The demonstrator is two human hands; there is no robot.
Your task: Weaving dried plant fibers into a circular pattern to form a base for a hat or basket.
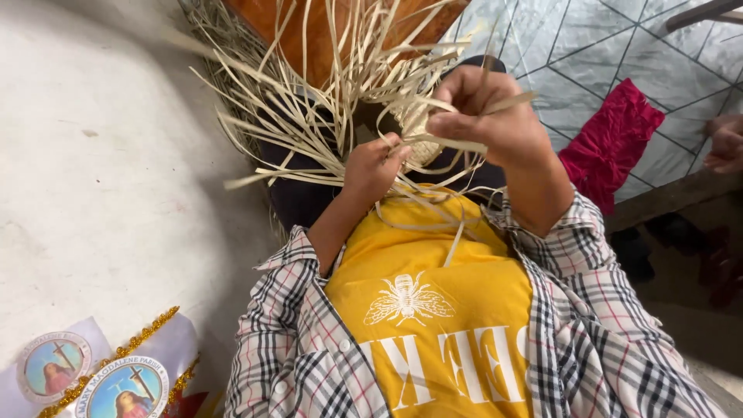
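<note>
1. Head view: a half-woven piece of pale straw [418, 128] is held above the lap, at about 12 o'clock from the yellow shirt [433, 310]; loose straw strips [294, 116] fan out from it toward 9 and 11 o'clock.
2. The right hand [484, 116] is seen closed, its grip pinched on a flat strip [464, 145] that runs out toward 3 o'clock; the fingertips are partly masked by crossing strands.
3. The left hand [374, 166] is curled shut against the woven piece at its 7 o'clock side; whether a single strand is clamped there cannot be made out, since the fingers are buried in straw.
4. The woven centre is largely hidden behind both hands, and its top is cut off by the frame edge beside an orange-brown surface [309, 31].
5. A plaid overshirt [309, 340] is worn open over the yellow shirt.
6. A red cloth [611, 143] lies at 3 o'clock on a tiled floor [588, 54]; another person's hand [727, 143] is cropped at the right edge.
7. A printed banner [116, 379] with gold trim is cut off at 7 o'clock.
</note>
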